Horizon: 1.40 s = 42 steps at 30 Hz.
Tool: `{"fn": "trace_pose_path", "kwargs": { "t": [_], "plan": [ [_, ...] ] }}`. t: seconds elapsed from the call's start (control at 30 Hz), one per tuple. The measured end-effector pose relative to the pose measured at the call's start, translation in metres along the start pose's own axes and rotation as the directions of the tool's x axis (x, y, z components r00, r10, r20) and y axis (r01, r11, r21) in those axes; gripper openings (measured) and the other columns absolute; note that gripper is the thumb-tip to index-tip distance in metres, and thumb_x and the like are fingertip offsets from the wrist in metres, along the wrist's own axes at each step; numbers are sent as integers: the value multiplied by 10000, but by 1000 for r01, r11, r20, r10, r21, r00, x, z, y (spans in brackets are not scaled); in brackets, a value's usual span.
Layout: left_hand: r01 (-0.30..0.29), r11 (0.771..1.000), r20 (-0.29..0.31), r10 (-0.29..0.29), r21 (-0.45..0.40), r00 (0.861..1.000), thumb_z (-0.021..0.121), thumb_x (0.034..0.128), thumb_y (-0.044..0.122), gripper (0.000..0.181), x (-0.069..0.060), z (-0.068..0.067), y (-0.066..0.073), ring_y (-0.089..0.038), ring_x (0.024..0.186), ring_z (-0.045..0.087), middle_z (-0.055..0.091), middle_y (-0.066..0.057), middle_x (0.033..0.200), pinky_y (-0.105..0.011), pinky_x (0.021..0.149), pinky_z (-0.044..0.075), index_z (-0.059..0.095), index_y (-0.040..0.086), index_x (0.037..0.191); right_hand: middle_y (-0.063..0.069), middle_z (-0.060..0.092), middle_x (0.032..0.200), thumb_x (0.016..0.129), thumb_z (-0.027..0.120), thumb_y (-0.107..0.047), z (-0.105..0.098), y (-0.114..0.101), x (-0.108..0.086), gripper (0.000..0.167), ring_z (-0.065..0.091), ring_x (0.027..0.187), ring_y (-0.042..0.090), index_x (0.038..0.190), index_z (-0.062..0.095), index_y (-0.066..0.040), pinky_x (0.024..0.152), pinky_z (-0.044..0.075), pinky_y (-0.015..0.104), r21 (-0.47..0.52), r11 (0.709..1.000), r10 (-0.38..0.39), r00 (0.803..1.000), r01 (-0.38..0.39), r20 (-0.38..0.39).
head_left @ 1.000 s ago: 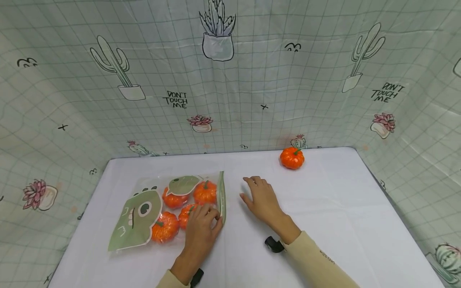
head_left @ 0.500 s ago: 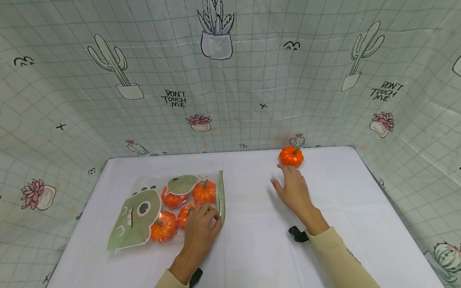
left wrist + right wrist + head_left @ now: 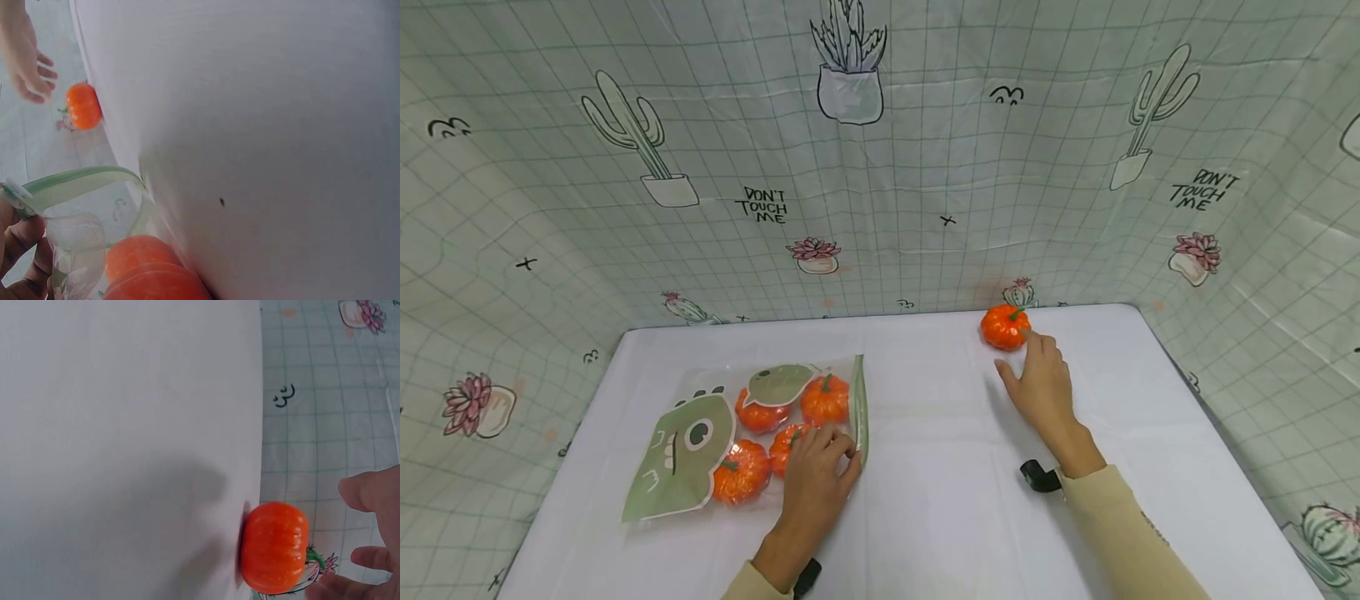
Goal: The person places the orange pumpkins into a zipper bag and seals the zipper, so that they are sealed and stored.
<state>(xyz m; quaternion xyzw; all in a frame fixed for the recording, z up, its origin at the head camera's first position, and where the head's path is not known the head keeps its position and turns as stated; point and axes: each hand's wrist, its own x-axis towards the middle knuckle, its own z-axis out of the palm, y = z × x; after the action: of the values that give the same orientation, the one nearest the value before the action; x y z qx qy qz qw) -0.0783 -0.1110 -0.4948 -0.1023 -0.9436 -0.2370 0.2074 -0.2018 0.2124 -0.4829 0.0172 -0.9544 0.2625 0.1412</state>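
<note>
A clear bag with green dinosaur print (image 3: 681, 462) lies on the left of the table with several orange pumpkins (image 3: 741, 472) inside. My left hand (image 3: 817, 479) pinches the upper layer at the bag's green-edged mouth (image 3: 81, 181), which gapes in the left wrist view. At the table's back right a single orange pumpkin (image 3: 1004, 327) with a green stem stands outside the bag. Just in front and to the right of it is my right hand (image 3: 1043, 387), fingers spread and holding nothing; in the right wrist view that pumpkin (image 3: 275, 548) sits beside the fingertips.
The white table (image 3: 940, 500) ends at a back edge close behind the lone pumpkin. Behind and at both sides hangs a green checked cloth (image 3: 910, 167) printed with cacti. A black wrist device (image 3: 1039, 477) is on the right wrist.
My right hand has moved right and away from me, from the middle of the table to the lone pumpkin. The left hand and the bag have stayed in place.
</note>
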Motion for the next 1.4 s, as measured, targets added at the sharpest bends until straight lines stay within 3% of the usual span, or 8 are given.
{"fn": "trace_pose_path", "kwargs": {
  "t": [0.4, 0.73, 1.07, 1.4],
  "plan": [
    [0, 1000, -3, 0, -5, 1000, 922, 809, 131, 226, -1, 0, 0, -190, 836, 556, 580, 19, 871, -376, 785, 500, 696, 151, 818, 411, 418, 1408, 970, 746, -217, -2, 14, 17, 759, 490, 1201, 572, 1519, 359, 137, 1019, 427, 695, -5, 999, 44, 998, -44, 38],
    [8, 1000, 0, -8, 3, 1000, 926, 805, 134, 231, -1, -1, 0, -194, 837, 569, 580, 15, 867, -385, 791, 509, 696, 150, 819, 423, 423, 1409, 962, 764, -248, 1, 17, 31, 799, 498, 1195, 593, 1516, 353, 156, 1007, 445, 702, -12, 1000, 16, 998, -16, 67],
    [-38, 999, -54, 37, -9, 998, 936, 771, 94, 261, -1, 0, -1, -195, 809, 560, 577, 14, 839, -386, 782, 499, 682, 149, 790, 422, 419, 1436, 956, 770, -267, 2, 21, 39, 830, 483, 1245, 604, 1518, 336, 163, 1038, 424, 704, -9, 999, 37, 993, -37, 110],
    [-39, 999, -55, 39, -6, 998, 935, 774, 98, 252, 0, 1, 0, -194, 806, 556, 581, 15, 842, -382, 775, 501, 688, 146, 792, 424, 401, 1458, 960, 766, -283, 5, 26, 48, 860, 464, 1276, 606, 1547, 306, 146, 1072, 405, 712, -18, 998, 66, 987, -64, 146]
  ]
}}
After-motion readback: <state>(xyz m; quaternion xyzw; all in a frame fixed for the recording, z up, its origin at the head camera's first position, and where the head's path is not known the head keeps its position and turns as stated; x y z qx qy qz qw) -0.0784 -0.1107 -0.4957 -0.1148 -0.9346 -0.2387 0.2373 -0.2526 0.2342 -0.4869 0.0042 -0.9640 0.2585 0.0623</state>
